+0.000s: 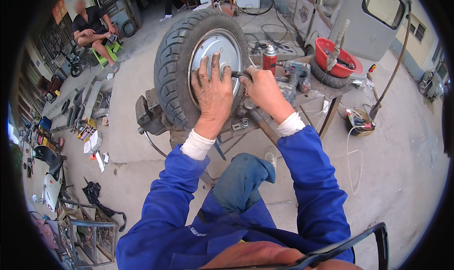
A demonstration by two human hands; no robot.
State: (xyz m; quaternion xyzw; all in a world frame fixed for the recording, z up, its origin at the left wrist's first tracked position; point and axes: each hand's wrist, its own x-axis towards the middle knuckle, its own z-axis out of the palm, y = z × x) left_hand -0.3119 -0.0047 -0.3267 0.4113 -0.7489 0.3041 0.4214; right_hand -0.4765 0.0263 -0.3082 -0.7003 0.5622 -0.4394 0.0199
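Observation:
A wheel with a black treaded tyre (171, 64) and a silver hub (208, 48) stands upright at the edge of the workbench, by a metal vise (149, 111). My left hand (213, 93) lies against the hub face, its fingers stretched out and apart. Close to its fingertips, my right hand (265, 88) is closed around a dark rod-shaped tool (240, 74) that points at the hub's middle. The tool's exact kind is hard to make out, and my left fingers hide where its tip meets the hub.
On the bench are a red spray can (269, 58), a power drill (298, 71), and a red basin (333, 57) of tools resting on a tyre. A hammer-like handle (264, 126) juts toward me. A person (90, 22) sits on a green stool at the far left.

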